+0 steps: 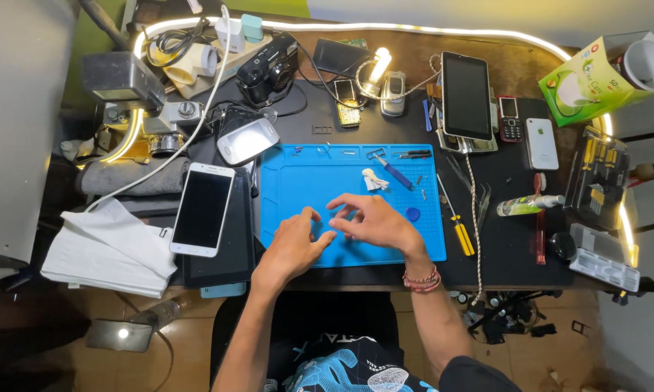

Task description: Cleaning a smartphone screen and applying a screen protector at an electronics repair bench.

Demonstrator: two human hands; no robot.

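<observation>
Both of my hands rest on a blue silicone work mat (pixel 305 181) in the middle of a dark desk. My left hand (pixel 292 243) lies flat near the mat's front edge, fingers pointing away from me. My right hand (pixel 374 221) sits just right of it, fingers spread and curled slightly, fingertips close to the left hand's. Neither hand visibly holds anything. A small white crumpled piece (pixel 374 180) and a blue-handled tool (pixel 392 171) lie on the mat beyond my hands. A blue round cap (pixel 412 214) sits beside my right hand.
A white smartphone (pixel 202 209) lies on a dark tablet left of the mat. A yellow screwdriver (pixel 457 226), tweezers, a tube (pixel 526 206), a tablet (pixel 466 96), several phones, a camera (pixel 269 69), a lit bulb (pixel 379 62) and a screwdriver set (pixel 595 174) crowd the desk.
</observation>
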